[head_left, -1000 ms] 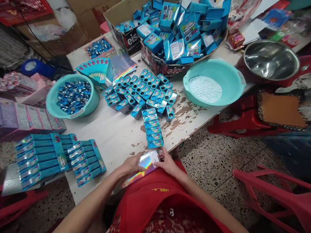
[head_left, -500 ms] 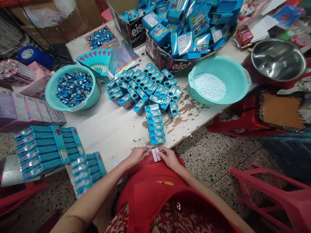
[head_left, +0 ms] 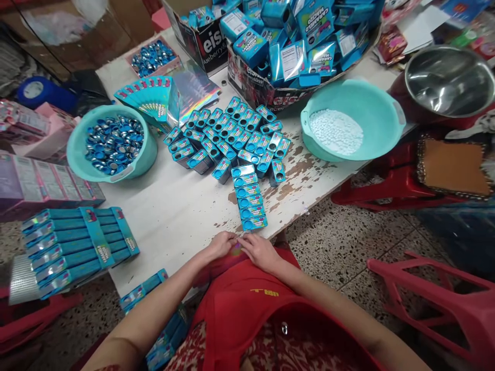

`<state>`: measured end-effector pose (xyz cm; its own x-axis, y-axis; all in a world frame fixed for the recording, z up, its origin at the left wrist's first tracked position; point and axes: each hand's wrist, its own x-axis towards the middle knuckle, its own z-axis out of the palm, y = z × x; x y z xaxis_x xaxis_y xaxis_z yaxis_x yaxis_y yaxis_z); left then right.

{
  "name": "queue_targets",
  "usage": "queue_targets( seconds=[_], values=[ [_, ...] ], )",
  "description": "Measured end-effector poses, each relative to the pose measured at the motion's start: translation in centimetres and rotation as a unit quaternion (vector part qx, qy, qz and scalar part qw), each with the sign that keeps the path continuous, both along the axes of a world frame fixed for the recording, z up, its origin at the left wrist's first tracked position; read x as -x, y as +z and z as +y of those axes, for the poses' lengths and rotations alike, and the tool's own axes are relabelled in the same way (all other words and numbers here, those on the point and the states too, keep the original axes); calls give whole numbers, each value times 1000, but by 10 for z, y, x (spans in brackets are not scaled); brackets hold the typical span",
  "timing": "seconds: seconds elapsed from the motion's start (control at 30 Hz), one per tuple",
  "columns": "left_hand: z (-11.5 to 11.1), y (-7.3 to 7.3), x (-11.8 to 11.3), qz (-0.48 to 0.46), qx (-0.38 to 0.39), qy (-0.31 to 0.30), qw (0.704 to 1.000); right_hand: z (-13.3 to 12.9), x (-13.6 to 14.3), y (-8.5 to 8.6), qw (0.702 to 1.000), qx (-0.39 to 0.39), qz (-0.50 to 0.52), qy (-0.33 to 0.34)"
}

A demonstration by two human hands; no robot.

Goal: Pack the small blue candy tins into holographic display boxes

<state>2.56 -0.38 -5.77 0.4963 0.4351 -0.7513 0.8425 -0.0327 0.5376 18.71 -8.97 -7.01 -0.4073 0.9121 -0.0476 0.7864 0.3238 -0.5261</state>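
Observation:
My left hand (head_left: 223,244) and my right hand (head_left: 258,249) meet at the table's near edge, over the red apron (head_left: 247,281). The fingers of both are closed on a small purple and pink piece (head_left: 237,248), mostly covered by them. Just beyond my hands, a row of blue tins (head_left: 251,199) lies side by side with round marks on top. Behind the row stand several upright tins (head_left: 228,129) in a cluster, some with dark round openings.
A teal basin of blue caps (head_left: 141,159) stands left, a teal basin of white pellets (head_left: 381,123) right. Behind is a carton (head_left: 251,85) heaped with blue tins. Stacked blue boxes (head_left: 77,245) are at left, a red stool (head_left: 436,293) at right.
The white side of the piece between my hands no longer shows; purple shows instead. My right hand has moved left, closer to my left hand. The view has shifted slightly.

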Motion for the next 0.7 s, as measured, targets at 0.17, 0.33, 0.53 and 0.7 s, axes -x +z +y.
queue_targets(
  seconds=[0.17, 0.33, 0.53, 0.7],
  values=[
    [2, -2, 1, -5, -10, -2, 1000, -3, 0, -2, 1000, -9, 19, -18],
    [3, -4, 3, -27, 5, -17, 999, -1, 7, -5, 995, 25, 21, -91],
    [2, -4, 0, -27, 32, 8, 999, -2, 5, -8, 998, -12, 36, -54],
    [3, -3, -1, -33, 43, 10, 998, -6, 3, -9, 997, -44, 17, -54]
  ],
)
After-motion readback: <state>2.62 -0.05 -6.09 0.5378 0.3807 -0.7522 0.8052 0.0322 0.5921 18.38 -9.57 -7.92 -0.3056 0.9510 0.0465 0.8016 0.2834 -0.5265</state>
